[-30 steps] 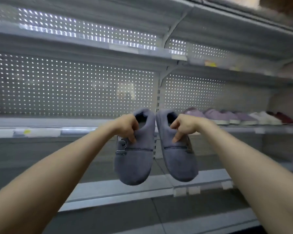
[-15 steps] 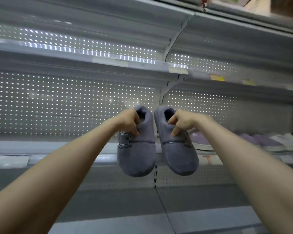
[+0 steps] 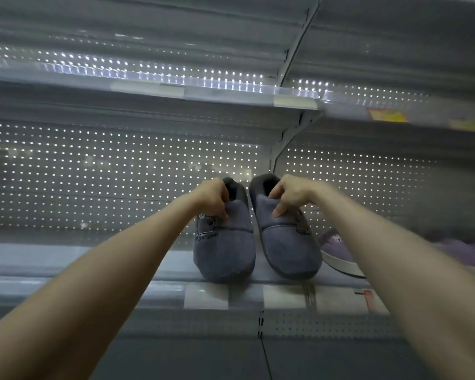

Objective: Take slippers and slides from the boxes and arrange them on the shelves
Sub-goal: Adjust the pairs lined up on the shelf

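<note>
Arms stretched forward: left hand (image 3: 214, 197) pinches the left grey slipper (image 3: 224, 242), right hand (image 3: 287, 193) pinches the right grey slipper (image 3: 287, 239), toes at the shelf (image 3: 66, 259) front edge.

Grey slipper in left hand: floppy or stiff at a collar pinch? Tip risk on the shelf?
Probably soft yet self-supporting: the grey slipper shows no sag though the left hand pinches only its collar. Likely light, same reason. Held toe-down at the shelf edge, it may tip forward if released.

Left hand (image 3: 213, 198) and right hand (image 3: 288, 196) pinch grey slippers (image 3: 225, 250) toe-down on the shelf (image 3: 66, 260).
</note>
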